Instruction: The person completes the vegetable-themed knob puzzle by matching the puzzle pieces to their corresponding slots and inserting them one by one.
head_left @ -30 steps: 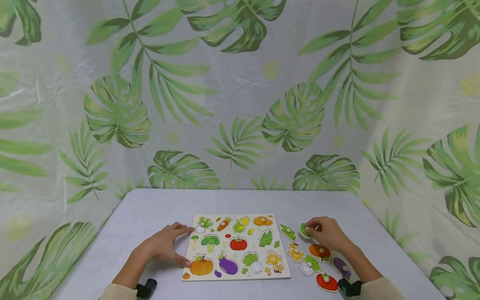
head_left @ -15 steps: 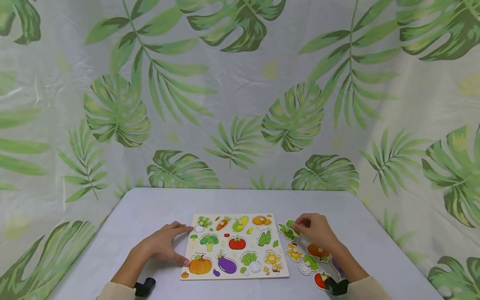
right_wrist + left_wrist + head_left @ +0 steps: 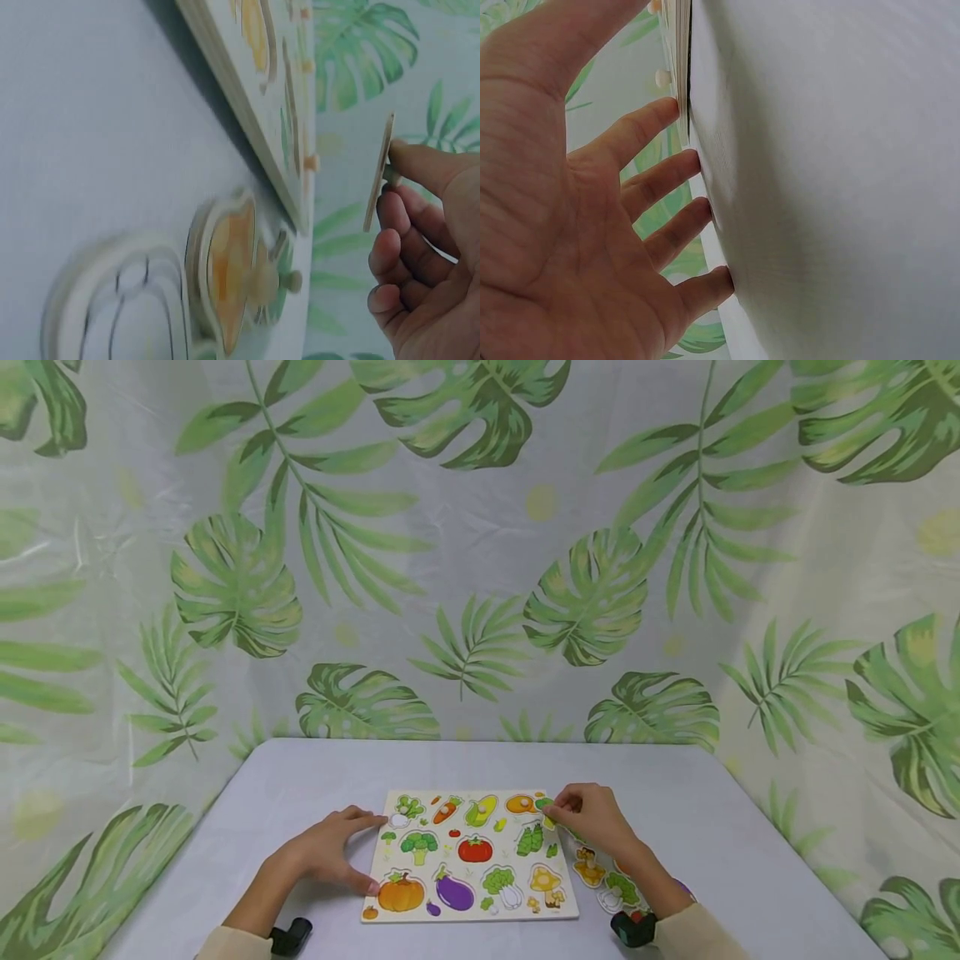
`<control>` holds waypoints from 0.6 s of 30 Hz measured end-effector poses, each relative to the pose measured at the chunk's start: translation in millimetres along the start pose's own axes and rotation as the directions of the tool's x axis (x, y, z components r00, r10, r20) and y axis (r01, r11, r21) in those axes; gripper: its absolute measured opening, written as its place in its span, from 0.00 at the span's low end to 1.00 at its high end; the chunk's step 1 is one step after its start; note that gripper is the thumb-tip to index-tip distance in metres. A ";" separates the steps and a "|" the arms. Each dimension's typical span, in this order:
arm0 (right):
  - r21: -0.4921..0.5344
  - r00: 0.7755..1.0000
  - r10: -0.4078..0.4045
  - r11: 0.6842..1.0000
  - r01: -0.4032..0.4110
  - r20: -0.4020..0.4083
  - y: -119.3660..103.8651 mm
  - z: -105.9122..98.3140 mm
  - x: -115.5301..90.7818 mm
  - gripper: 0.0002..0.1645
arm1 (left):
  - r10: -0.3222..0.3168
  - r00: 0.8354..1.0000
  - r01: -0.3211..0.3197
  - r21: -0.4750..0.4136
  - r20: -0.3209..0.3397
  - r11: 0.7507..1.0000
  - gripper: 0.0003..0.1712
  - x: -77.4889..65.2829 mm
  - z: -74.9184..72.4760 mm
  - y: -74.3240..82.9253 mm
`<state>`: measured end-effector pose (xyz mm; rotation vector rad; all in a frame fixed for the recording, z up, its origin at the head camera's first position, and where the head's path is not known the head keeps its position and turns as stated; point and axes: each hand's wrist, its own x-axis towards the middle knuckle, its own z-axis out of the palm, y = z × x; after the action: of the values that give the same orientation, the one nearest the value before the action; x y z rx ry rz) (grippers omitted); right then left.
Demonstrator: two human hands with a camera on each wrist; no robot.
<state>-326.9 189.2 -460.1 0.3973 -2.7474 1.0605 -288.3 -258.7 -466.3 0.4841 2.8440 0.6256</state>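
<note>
While the left hand (image 3: pixel 326 852), fingers spread, touched the left edge of the puzzle board (image 3: pixel 510 858), one green piece (image 3: pixel 543 804) hung over the board's far right corner, knob (image 3: pixel 391 175) pinched by the right hand (image 3: pixel 590 814); right of the board: mushroom piece (image 3: pixel 589 867), bok choy piece (image 3: pixel 620 891).

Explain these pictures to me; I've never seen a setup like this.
No machine here: a person is working bare-handed. The wide picture comes from a camera on the head, looking forward and down; the two closer ones come from cameras on each wrist. On the white table lies a vegetable puzzle board, with loose knobbed pieces to its right. The left hand touches the board's left edge. The right hand pinches a green puzzle piece near the board's far right corner.
</note>
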 end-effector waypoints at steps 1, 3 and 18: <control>0.001 1.000 0.000 1.000 0.000 0.001 -3.0 2.7 0.6 0.12 | -0.002 1.000 0.002 -0.001 -0.002 1.000 0.59 -0.3 0.1 0.4; -0.001 1.000 -0.013 1.000 0.013 0.000 -8.8 7.7 1.7 0.13 | -0.002 1.000 0.002 -0.004 -0.008 1.000 0.59 -0.9 0.0 1.3; 0.077 0.994 -0.098 0.993 0.094 0.046 -58.7 54.5 15.3 0.16 | -0.003 1.000 0.003 -0.006 -0.006 1.000 0.60 1.8 2.0 -1.8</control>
<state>-326.9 107.7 -459.0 0.5681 -2.7063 1.1468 -290.0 -258.9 -469.0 0.4783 2.8470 0.6356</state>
